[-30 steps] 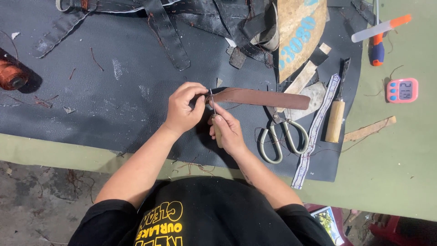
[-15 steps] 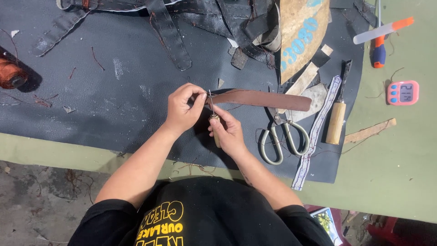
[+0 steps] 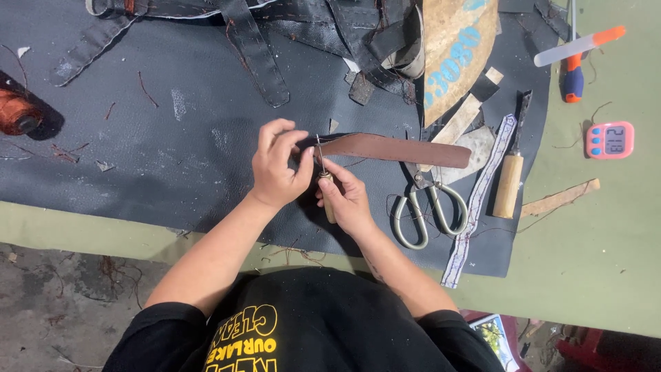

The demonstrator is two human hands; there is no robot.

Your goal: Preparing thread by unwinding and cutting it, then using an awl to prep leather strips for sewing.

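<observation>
**Awl point at the strap's end**

The long brown leather strap point(image 3: 396, 149) lies near the middle of the dark grey leather mat point(image 3: 138, 158). The left hand point(image 3: 279, 165) pinches its near end, fingers clenched on it. The right hand point(image 3: 348, 200) grips a wooden-handled awl point(image 3: 323, 184), point at the leather (right beside the left thumb). A slip could prick that thumb, I'd say. One pair of steel scissors point(image 3: 427, 210), one wooden-handled knife point(image 3: 511, 176), one pink timer point(image 3: 609, 140).

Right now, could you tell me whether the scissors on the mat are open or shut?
Shut: the scissors lie flat, blades together under the brown leather strap.
</observation>
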